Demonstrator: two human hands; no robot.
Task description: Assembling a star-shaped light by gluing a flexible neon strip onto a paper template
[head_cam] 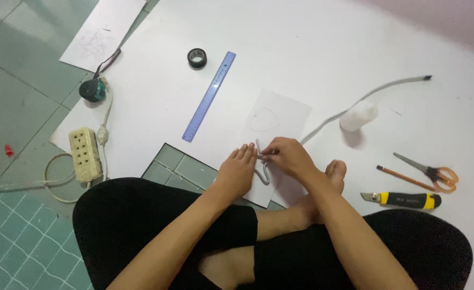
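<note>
Setting is probably a home floor, not a workshop: a person is sitting cross-legged and barefoot on green tiles (11, 102). A power strip (85, 154) and white sheet (312, 48) are lying directly on the floor.

Person sat cross-legged, both bare forearms reaching forward from the bottom edge of the view and converging at centre. Left hand (237, 171) lay palm down, fingers extended and together, pointing away from the body, wrist straight. Right hand (288, 156) was just beside it, knuckles up, fingers curled inward, thumb and fingertips pinched together toward the left hand's fingertips. Right forearm ran diagonally from lower right, crossing over the legs; left forearm came from lower left. Hands nearly touching at the fingertips. A bare foot (336, 172) showed just right of the right wrist.
</note>
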